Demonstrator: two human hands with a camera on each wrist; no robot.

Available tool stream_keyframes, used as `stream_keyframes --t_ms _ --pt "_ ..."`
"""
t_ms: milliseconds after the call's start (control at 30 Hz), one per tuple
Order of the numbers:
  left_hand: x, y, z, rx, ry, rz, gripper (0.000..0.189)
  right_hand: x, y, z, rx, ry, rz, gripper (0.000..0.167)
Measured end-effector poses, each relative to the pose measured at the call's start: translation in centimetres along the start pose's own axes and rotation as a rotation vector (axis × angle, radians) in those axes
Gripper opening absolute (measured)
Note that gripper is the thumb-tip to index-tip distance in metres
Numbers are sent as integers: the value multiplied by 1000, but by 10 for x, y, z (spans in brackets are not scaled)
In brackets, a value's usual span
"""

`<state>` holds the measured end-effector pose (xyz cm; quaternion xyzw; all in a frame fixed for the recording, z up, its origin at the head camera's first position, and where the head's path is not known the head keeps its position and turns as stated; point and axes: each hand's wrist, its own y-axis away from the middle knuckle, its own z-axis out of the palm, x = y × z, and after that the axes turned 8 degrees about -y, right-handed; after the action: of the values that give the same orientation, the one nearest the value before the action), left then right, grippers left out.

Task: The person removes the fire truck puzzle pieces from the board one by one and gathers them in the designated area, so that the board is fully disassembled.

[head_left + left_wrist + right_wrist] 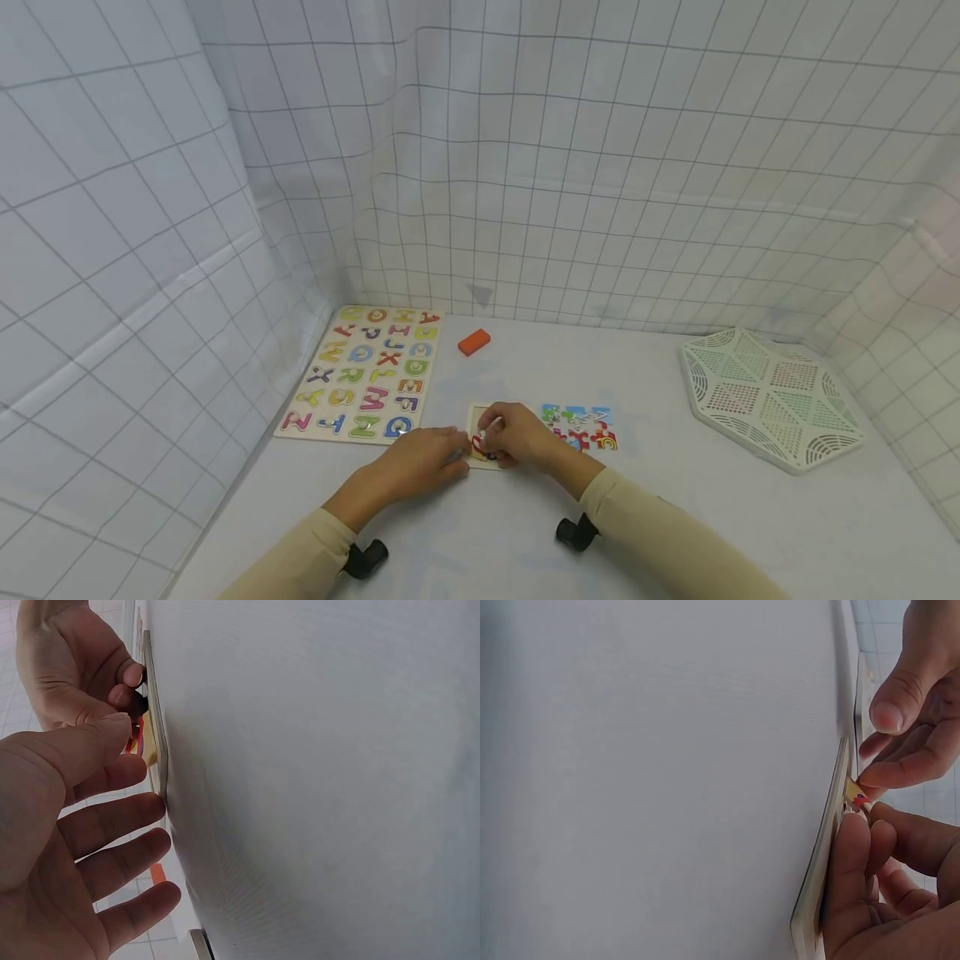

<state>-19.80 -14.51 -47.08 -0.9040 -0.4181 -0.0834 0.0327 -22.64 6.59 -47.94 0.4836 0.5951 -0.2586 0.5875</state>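
A small wooden puzzle board (475, 411) lies flat on the table between both hands. My right hand (520, 433) is over it, pinching a small yellow puzzle piece (853, 790) with red and blue print; the fingers cover most of it. In the right wrist view the piece stands tilted up from the board. At the board's left side is my left hand (420, 462), its fingers extended and loosely spread. The left fingertips (155, 804) touch the board's edge; whether one also touches the piece I cannot tell.
A wooden alphabet board (375, 392) with colourful letters lies to the left. An orange block (474, 342) sits behind the small board. Several colourful jigsaw pieces (579, 427) lie right of my right hand. Farther right is a white hexagonal patterned board (768, 396). Gridded white curtains (562, 208) surround the table.
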Motion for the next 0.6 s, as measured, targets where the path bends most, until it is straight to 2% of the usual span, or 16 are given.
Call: stream_keyframes --t_ms 233,433,600 --pt "1 2 0 -12 2 1 24 -2 0 -7 -26 -140 78 25" --pt "1 2 -2 -20 -1 14 24 -4 2 -16 -31 -163 49 21" --pt "1 2 -2 -17 -32 37 25 -8 6 -30 -10 -166 23 24"
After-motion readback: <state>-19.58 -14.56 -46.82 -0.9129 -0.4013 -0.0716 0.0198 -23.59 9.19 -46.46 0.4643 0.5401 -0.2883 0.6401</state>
